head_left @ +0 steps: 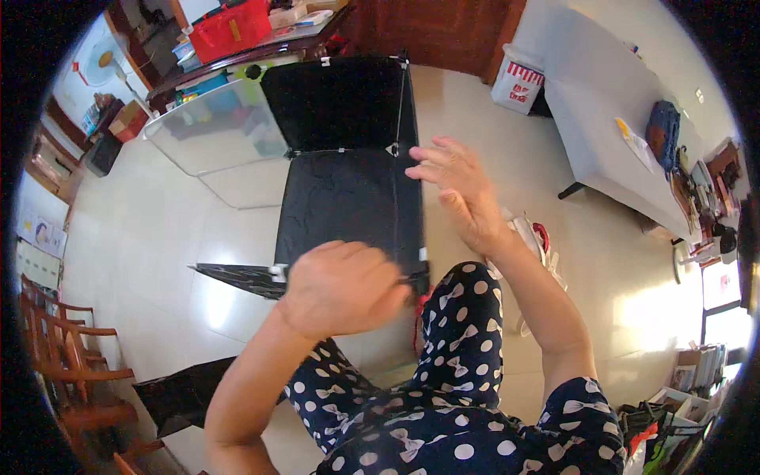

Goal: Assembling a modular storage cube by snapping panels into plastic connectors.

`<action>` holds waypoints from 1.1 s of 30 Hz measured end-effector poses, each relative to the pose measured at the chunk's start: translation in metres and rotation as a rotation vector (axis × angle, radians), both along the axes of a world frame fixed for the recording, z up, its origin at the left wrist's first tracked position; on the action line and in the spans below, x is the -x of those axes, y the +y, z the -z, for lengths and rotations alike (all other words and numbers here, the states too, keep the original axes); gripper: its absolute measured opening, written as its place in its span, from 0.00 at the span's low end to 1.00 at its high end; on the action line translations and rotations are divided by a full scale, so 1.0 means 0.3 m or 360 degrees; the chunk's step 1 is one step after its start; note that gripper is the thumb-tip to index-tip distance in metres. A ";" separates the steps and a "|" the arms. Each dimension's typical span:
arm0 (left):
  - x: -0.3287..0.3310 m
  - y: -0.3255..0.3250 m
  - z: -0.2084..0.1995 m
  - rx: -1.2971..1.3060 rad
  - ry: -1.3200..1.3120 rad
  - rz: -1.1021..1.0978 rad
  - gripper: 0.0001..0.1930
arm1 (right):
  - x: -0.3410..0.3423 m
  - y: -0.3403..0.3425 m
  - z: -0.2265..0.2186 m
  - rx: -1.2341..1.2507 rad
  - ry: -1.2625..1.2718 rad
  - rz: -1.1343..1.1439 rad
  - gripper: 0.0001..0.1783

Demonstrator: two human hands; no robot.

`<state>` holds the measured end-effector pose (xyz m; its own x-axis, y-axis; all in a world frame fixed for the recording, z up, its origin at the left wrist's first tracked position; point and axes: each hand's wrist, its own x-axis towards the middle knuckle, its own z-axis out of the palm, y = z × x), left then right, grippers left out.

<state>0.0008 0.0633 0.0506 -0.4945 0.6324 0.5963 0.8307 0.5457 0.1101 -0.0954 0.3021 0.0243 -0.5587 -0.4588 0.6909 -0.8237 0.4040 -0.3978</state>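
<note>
While the left hand (342, 286) clenches the black panel's (348, 198) near edge, right hand (459, 190) hovers open beside it; looks light, stiff.

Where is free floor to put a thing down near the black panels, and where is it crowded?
Bare tiled floor lies left of the black panels, bordered by the clear panel and the wooden chairs. More bare floor runs between the right hand and the grey table. Crowded: the lower right corner, with boxes and bags.

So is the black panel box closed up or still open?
Open. The black panels stand as unfinished walls; the left hand grips the near edge, and the right hand is open beside it.
</note>
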 end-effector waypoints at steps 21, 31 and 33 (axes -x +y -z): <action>-0.157 -0.766 -0.129 -0.0568 -0.0983 -0.1178 0.12 | -0.101 -0.373 -0.032 -0.0198 0.0466 -0.0045 0.12; -0.144 -0.247 -0.212 -0.0248 -0.0623 -0.0635 0.16 | -0.274 -0.575 -0.007 0.0024 0.0399 0.0028 0.06; -0.167 -0.238 -0.155 -0.0462 -0.0804 -0.0714 0.17 | -0.304 -0.510 -0.063 0.0141 0.0493 -0.0202 0.06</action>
<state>0.0508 -0.0080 0.0973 -0.9275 0.1561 0.3398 0.3441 0.7121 0.6120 -0.0043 0.1490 0.0431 -0.2584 -0.4419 0.8591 -0.9524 0.2657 -0.1498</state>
